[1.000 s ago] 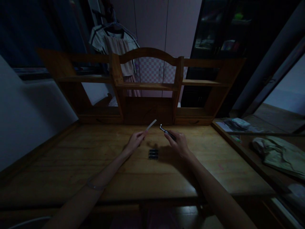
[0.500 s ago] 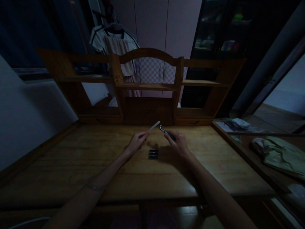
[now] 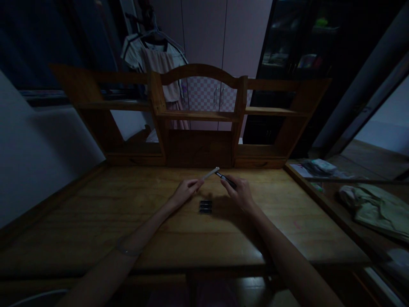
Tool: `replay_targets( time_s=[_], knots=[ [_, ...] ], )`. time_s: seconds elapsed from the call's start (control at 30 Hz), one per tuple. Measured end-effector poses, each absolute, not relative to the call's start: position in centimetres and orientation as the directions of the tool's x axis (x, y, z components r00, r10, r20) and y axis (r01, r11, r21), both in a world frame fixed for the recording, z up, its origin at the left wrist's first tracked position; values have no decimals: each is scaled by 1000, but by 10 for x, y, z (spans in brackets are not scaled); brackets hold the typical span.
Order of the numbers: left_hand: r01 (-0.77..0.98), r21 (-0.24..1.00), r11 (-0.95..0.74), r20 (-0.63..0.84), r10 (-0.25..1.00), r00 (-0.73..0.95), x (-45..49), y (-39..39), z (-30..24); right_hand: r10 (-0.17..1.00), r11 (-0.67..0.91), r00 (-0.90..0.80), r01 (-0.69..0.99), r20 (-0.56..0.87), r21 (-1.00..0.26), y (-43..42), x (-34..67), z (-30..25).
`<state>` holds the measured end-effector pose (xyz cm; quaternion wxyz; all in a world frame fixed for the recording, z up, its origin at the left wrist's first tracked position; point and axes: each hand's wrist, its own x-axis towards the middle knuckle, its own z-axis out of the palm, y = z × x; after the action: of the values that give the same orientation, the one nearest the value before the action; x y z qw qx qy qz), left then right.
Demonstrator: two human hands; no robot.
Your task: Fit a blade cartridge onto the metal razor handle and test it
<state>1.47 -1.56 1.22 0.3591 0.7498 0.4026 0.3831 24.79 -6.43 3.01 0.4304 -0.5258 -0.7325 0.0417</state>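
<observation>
My left hand pinches a thin white stick by its lower end; the stick slants up to the right above the desk. In my right hand is a slim black tool with a shiny silver front part, its kind unclear in the dim light. The tool's tip meets or overlaps the far end of the stick; whether they touch I cannot tell. Below and between the hands, three small black pieces lie in a stacked row on the desk.
The wooden desk carries a wooden shelf unit along its back edge. To the right, a lower surface holds a pale green cloth item and a white packet. Behind the shelves, clothes hang before a pink cabinet.
The white stick has tilted lower and shifted right, so its end now meets or overlaps the tool's tip. The gap between them has closed. The black pieces have not moved.
</observation>
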Motion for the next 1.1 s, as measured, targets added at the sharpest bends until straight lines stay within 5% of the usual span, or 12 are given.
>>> replay_targets(
  time_s=[0.17, 0.63, 1.1],
  knots=[
    [383, 835, -395, 313, 914, 259, 12, -13, 12, 803, 462, -94, 721, 588, -516, -65, 247, 29],
    [338, 833, -438, 345, 889, 302, 12, -14, 11, 807, 453, -103, 740, 581, -498, -67, 249, 33],
    [273, 933, -234, 161, 951, 264, 12, -13, 7, 804, 491, -110, 677, 585, -548, -70, 245, 35]
  ],
)
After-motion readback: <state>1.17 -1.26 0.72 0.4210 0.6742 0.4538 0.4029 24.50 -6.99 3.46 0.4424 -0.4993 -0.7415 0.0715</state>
